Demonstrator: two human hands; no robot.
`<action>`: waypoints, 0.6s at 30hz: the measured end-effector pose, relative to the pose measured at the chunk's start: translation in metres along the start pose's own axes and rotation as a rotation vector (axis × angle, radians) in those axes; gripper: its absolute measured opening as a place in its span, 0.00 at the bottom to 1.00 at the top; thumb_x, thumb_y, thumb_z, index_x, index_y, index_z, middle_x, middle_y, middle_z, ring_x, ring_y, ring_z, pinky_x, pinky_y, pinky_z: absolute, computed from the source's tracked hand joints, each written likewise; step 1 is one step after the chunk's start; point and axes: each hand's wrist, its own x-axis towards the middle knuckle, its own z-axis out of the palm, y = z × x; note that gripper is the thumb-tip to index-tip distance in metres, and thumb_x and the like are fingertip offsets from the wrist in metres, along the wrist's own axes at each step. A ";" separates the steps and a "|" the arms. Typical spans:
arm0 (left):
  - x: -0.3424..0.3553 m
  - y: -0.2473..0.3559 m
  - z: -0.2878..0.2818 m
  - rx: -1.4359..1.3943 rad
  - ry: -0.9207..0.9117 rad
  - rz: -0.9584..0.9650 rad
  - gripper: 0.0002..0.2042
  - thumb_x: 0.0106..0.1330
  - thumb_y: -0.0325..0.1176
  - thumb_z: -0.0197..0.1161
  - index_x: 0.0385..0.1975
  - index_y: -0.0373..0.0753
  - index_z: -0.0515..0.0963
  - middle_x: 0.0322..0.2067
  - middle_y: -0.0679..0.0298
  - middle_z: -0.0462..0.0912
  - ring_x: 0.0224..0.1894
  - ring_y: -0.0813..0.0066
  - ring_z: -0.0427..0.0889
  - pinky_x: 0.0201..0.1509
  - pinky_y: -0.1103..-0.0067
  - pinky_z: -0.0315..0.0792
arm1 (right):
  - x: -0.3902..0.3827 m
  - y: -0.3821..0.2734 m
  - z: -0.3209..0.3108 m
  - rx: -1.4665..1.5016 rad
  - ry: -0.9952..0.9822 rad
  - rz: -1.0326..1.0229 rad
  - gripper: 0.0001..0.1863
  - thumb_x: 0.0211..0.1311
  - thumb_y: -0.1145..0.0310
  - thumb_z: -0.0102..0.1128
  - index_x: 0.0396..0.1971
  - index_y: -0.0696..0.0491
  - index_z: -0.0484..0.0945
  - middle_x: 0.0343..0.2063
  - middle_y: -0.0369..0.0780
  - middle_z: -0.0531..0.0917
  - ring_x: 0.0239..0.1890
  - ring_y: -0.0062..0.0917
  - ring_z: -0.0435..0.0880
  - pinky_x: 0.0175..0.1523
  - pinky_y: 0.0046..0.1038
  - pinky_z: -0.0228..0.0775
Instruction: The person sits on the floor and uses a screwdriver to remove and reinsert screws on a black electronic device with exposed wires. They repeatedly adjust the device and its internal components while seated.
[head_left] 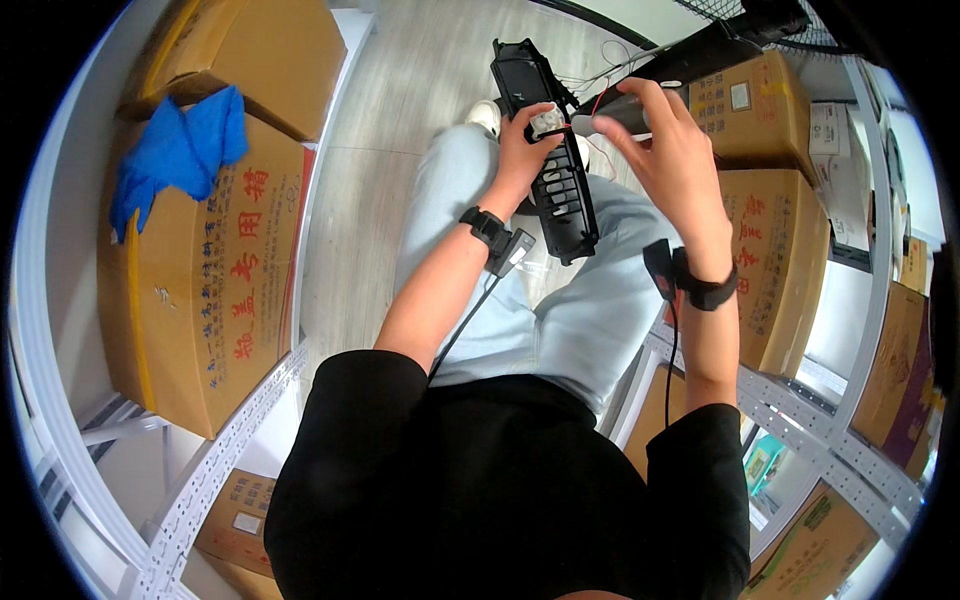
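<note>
A black frame (566, 208) was held above the legs (590, 325);
the left hand's (525, 163) fingers gripped it by a white part (547, 121); the right hand's (672, 150) parted near a red wire (600, 97), any hold unclear.

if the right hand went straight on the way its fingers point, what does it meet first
Going left, the right hand would probably meet the thin red wire first, then the long black slotted plastic frame; depth is unclear, the wire may lie off that line.
</note>
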 end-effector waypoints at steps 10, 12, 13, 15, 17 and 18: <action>0.000 0.000 0.000 0.082 0.015 0.021 0.23 0.52 0.21 0.69 0.50 0.47 0.77 0.47 0.59 0.68 0.51 0.66 0.74 0.55 0.74 0.71 | 0.004 0.003 0.000 -0.166 -0.051 0.067 0.17 0.56 0.72 0.65 0.47 0.48 0.75 0.39 0.42 0.79 0.37 0.38 0.83 0.37 0.33 0.77; 0.001 0.001 -0.001 0.075 0.014 0.046 0.23 0.52 0.22 0.69 0.50 0.47 0.77 0.47 0.59 0.69 0.51 0.66 0.73 0.55 0.74 0.71 | 0.002 0.003 -0.006 0.112 -0.031 -0.066 0.14 0.58 0.68 0.65 0.45 0.48 0.76 0.34 0.41 0.80 0.33 0.40 0.83 0.34 0.33 0.76; 0.000 0.000 -0.001 0.071 0.015 0.056 0.23 0.52 0.22 0.69 0.50 0.47 0.77 0.47 0.59 0.69 0.51 0.65 0.73 0.55 0.74 0.71 | 0.001 0.003 -0.010 0.193 -0.036 -0.096 0.14 0.60 0.65 0.64 0.45 0.48 0.76 0.33 0.41 0.80 0.32 0.40 0.83 0.34 0.32 0.76; 0.000 -0.002 -0.001 0.074 0.023 0.060 0.22 0.53 0.23 0.69 0.50 0.47 0.77 0.47 0.59 0.69 0.51 0.65 0.73 0.55 0.74 0.71 | 0.000 0.003 -0.011 0.140 -0.072 -0.070 0.14 0.60 0.66 0.63 0.46 0.49 0.76 0.37 0.42 0.80 0.34 0.39 0.84 0.36 0.32 0.77; 0.000 -0.004 0.001 0.076 0.019 0.047 0.22 0.53 0.23 0.69 0.50 0.47 0.77 0.46 0.59 0.68 0.51 0.65 0.73 0.55 0.74 0.71 | 0.000 0.005 -0.010 -0.138 -0.124 0.052 0.17 0.59 0.70 0.63 0.49 0.50 0.75 0.45 0.42 0.78 0.40 0.36 0.84 0.40 0.31 0.79; 0.000 -0.005 0.001 0.079 0.016 0.032 0.22 0.53 0.23 0.69 0.50 0.48 0.77 0.46 0.59 0.68 0.50 0.65 0.73 0.56 0.74 0.71 | 0.001 0.006 -0.008 -0.194 -0.127 0.085 0.17 0.59 0.70 0.64 0.49 0.50 0.75 0.45 0.42 0.78 0.40 0.36 0.84 0.40 0.31 0.79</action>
